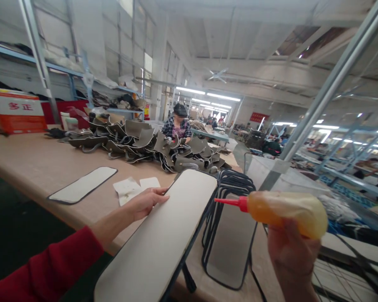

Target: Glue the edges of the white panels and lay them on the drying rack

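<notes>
I'm looking across the long desk (34,167), tan and running away toward the back left. On it sits a big heap of grey cut pieces (145,144), and beyond that a person in a plaid shirt (178,126) at another station. Nearer me, the pale oblong panel (159,239) lies with its long axis running from lower left up to upper right, its far rounded end pointing at the heap. Just right of it is a stack of dark-edged panels (229,235) (same shape, fanned a little). My left hand (145,203), red sleeve, rests flat and open on the panel's left edge. My right hand (291,251) is closed around the orange glue bottle (286,212), held on its side above the stack, red nozzle pointing left toward the panel. A second pale panel (82,184) lies well apart, left.
</notes>
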A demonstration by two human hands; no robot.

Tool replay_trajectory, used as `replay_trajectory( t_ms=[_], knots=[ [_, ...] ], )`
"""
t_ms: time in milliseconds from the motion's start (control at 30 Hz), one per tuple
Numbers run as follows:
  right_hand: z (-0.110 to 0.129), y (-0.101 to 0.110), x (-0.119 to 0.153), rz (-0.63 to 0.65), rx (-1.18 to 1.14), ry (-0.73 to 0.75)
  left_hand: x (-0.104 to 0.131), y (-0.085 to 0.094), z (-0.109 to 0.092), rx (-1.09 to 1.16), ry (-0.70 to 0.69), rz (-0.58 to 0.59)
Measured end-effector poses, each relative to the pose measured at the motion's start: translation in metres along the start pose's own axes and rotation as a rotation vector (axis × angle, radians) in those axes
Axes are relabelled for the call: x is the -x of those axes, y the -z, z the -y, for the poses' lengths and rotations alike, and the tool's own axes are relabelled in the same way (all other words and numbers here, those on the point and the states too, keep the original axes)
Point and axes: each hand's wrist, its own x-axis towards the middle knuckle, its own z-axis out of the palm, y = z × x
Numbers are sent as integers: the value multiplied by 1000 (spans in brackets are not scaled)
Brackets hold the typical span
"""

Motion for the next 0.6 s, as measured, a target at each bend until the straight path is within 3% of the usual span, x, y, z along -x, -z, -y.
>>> replay_trajectory(
  t_ms=[133,267,333,433,500,600],
  knots=[
    [-10,0,-18,-23,-28,29,8,-7,-1,2,12,9],
    [-12,14,4,-1,7,-50,5,-8,-1,29,21,1],
    [-12,29,30,91,27,-186,1,-6,-1,33,23,-21],
    [-13,53,65,383,-47,-499,-6,-4,2,24,17,-52],
    [-11,61,73,370,-69,-562,-8,-3,4,12,2,-65],
    [1,54,57,223,-28,-402,-8,-1,9,-14,-36,-75]
  ],
)
